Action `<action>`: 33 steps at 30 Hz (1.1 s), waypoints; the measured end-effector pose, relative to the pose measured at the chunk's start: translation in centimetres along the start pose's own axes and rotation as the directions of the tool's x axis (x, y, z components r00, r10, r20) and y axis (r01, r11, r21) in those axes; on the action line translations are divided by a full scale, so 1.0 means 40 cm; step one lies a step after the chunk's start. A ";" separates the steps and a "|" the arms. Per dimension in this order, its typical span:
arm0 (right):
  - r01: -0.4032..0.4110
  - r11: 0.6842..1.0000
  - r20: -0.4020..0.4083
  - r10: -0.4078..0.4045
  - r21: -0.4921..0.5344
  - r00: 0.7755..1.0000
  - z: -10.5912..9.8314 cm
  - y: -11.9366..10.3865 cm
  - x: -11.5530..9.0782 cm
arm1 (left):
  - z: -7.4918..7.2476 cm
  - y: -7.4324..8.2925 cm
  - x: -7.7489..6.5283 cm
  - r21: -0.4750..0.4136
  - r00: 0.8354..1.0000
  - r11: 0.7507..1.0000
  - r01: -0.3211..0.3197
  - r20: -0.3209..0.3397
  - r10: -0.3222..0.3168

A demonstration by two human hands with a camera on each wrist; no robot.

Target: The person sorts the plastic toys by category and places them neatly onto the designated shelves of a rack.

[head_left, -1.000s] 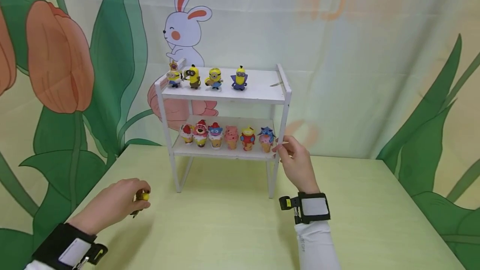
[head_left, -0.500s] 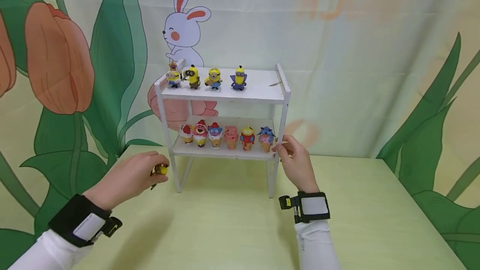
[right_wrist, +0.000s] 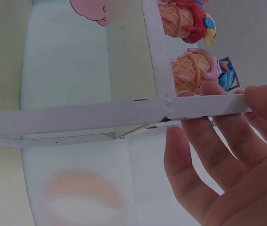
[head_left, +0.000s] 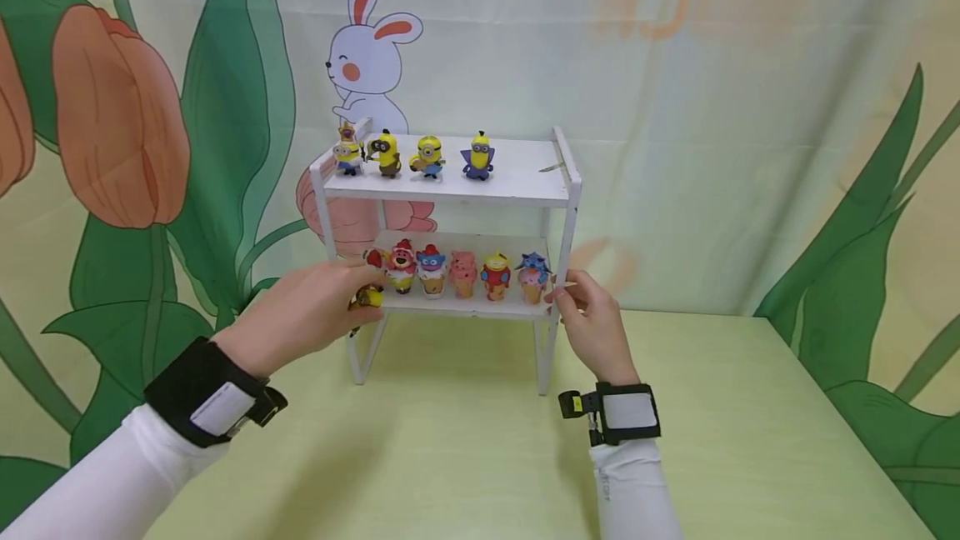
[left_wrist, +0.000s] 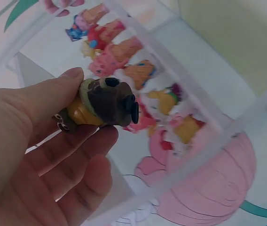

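My left hand (head_left: 307, 307) pinches a small yellow minion figurine (left_wrist: 107, 101) with a brown outfit between thumb and fingers. In the head view the figurine is partly hidden by the hand, in front of the white two-tier rack's left front leg. My right hand (head_left: 596, 327) holds the rack's right front leg (right_wrist: 124, 114), thumb on one side and fingers behind, at lower-shelf height. On the upper shelf (head_left: 517, 169) stand several minion figurines, among them a purple-caped one (head_left: 478, 157). The lower shelf bears a row of ice-cream-cone figurines (head_left: 463, 275); the leftmost is partly covered by my left hand.
The rack stands toward the back of a pale yellow-green table (head_left: 465, 432). Behind it hangs a printed curtain (head_left: 712, 148) with a rabbit and tulips. A bare stretch of the upper shelf lies right of the caped minion.
My left hand has moved up and to the right with the minion figurine, from over the table to the rack's left front leg. The right hand has stayed on the right leg.
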State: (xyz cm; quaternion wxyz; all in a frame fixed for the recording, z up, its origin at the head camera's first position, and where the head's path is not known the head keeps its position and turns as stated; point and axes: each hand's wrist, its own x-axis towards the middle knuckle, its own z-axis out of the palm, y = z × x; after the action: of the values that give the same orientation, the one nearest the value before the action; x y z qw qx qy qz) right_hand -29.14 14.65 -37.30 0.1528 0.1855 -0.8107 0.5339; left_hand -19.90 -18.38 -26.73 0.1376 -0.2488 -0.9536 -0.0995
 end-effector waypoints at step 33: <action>0.000 0.999 -0.010 0.001 0.032 1.000 -0.010 -0.005 -0.008 | -0.172 0.284 0.447 -0.086 0.993 0.995 -0.051 -0.112 0.041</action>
State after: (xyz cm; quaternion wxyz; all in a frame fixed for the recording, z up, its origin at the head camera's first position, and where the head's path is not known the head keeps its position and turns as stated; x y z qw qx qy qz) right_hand -28.76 15.00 -37.11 0.1539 0.1850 -0.8012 0.5479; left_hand -27.71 -2.42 -13.28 0.1808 -0.2708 -0.9332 -0.1519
